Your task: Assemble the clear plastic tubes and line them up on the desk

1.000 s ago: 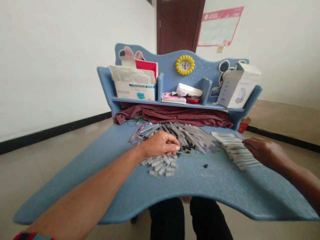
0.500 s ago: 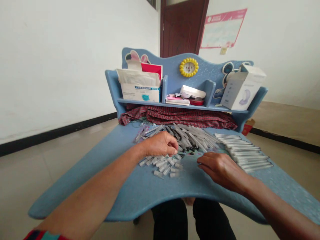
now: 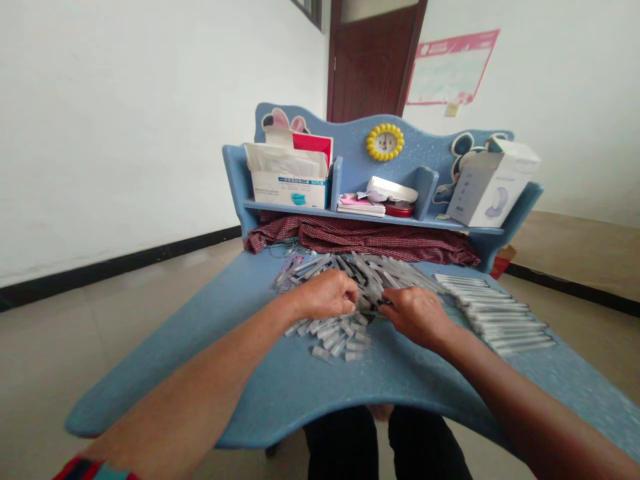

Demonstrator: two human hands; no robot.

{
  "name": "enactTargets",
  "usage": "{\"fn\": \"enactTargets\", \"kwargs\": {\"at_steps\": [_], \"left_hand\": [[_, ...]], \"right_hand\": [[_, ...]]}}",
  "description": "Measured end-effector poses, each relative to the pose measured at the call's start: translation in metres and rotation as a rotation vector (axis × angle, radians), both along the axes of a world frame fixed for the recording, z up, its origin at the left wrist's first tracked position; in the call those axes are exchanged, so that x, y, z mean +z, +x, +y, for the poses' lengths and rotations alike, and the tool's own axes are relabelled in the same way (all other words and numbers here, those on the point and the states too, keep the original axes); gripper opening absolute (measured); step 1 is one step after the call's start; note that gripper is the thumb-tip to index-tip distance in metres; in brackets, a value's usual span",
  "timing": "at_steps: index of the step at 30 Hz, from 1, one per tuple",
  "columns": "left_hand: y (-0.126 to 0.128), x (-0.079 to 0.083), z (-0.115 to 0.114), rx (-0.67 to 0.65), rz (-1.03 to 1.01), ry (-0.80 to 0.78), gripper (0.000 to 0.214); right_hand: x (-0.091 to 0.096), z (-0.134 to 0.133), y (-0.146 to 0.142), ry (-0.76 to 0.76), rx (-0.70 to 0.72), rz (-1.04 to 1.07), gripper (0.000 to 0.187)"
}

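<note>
My left hand (image 3: 331, 294) is closed, fingers curled, just above the near-left edge of a pile of clear pen barrels (image 3: 387, 268). Under it lie small clear pen caps (image 3: 336, 335), loosely heaped. My right hand (image 3: 416, 312) pinches at the pile's front edge, where small black pieces show by its fingertips. What either hand holds, if anything, is too small or hidden to name. Right of my right hand, a row of pens with clear barrels and dark ends (image 3: 495, 313) lies side by side.
All this lies on a blue desk (image 3: 280, 393) with a curved front edge. Behind the pile is a bundled checked cloth (image 3: 370, 239). The shelf above bears a mask box (image 3: 290, 190), a white box (image 3: 493, 183) and a white case (image 3: 393, 189). A yellow clock (image 3: 385, 142) is on the backboard.
My right hand has moved left and slightly up to the front of the pile, closer to my left hand. My left hand stays closed over nearly the same spot. The view has shifted slightly.
</note>
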State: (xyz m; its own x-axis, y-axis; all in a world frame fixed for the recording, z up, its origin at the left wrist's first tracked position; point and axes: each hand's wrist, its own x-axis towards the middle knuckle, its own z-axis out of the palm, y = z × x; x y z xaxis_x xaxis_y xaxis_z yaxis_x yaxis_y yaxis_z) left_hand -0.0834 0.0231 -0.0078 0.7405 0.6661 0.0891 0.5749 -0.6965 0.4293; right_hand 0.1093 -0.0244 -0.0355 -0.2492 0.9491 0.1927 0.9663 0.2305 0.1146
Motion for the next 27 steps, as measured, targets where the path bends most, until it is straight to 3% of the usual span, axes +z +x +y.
{"fn": "enactTargets", "kwargs": {"at_steps": [8, 20, 27], "left_hand": [[0.001, 0.004, -0.003, 0.015, 0.084, -0.004, 0.015], [0.003, 0.004, -0.006, -0.054, 0.173, 0.023, 0.016], [0.003, 0.002, -0.006, -0.057, 0.182, 0.029, 0.015]], "right_hand": [[-0.001, 0.021, -0.016, -0.009, -0.114, -0.020, 0.031], [-0.012, 0.023, -0.017, 0.092, -0.096, -0.045, 0.033], [-0.008, 0.010, -0.008, 0.192, -0.074, -0.074, 0.032]]}}
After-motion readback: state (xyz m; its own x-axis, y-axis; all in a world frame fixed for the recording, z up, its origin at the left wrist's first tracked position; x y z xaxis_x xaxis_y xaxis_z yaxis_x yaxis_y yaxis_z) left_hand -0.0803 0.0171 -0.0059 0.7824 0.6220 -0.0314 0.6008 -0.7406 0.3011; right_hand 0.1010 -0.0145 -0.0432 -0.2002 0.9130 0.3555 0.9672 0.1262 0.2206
